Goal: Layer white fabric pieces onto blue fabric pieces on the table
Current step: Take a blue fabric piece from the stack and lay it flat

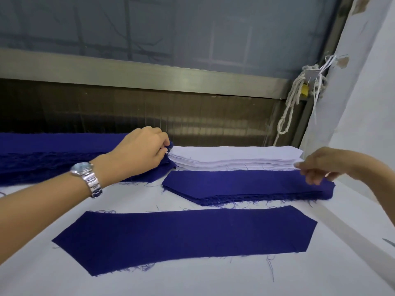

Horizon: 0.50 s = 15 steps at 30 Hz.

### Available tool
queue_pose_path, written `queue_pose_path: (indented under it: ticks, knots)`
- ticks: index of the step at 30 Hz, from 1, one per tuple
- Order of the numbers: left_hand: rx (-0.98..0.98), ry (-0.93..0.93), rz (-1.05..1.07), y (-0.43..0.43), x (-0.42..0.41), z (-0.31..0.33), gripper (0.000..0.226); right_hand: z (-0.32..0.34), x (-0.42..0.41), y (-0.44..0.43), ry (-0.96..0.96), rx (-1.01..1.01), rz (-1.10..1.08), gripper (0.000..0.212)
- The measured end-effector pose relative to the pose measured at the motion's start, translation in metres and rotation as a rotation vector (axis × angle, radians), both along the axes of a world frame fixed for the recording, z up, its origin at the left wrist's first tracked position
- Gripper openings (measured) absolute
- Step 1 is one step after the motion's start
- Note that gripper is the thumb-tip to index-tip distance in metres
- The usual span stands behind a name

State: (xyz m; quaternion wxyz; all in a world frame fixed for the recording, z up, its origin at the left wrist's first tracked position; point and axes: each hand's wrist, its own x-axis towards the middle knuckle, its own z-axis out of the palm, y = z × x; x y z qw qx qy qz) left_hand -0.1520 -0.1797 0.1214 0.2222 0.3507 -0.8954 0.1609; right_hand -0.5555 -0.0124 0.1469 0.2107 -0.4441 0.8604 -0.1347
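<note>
White stack (235,155), left hand (139,150) fingers pinching its left corner, right hand (320,165) fingers relaxed, touching right corner

Flat, soft light, mostly sharp, fisheye bend at the edges

Pretty bright and even, no hard shadows, just a faint shade under the left hand (141,150); can't really tell where the light comes from. The white stack (235,157) nearly washes out against the pale table (192,280), though its layers still read. The right hand (320,165) is smeared by motion blur, while the watch (85,169) is crisp with small glints. The metal rail (149,71) bows from the wide lens, and the band under it goes murky dark.
</note>
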Motion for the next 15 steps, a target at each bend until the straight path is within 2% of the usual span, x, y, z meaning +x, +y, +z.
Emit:
queue_pose_path:
  ticks: [4,10,15]
  knots:
    - [-0.077,-0.130,0.043,-0.017,-0.026,-0.012,0.034,-0.004,-0.024,-0.026,0.004,-0.254,-0.223,0.024]
    - [-0.219,-0.347,0.080,-0.038,-0.050,-0.015,0.037,-0.028,-0.053,-0.059,0.152,-0.449,-0.308,0.021]
    - [-0.203,-0.424,0.131,-0.046,-0.066,-0.012,0.026,-0.039,-0.062,-0.082,0.264,-0.406,-0.286,0.027]
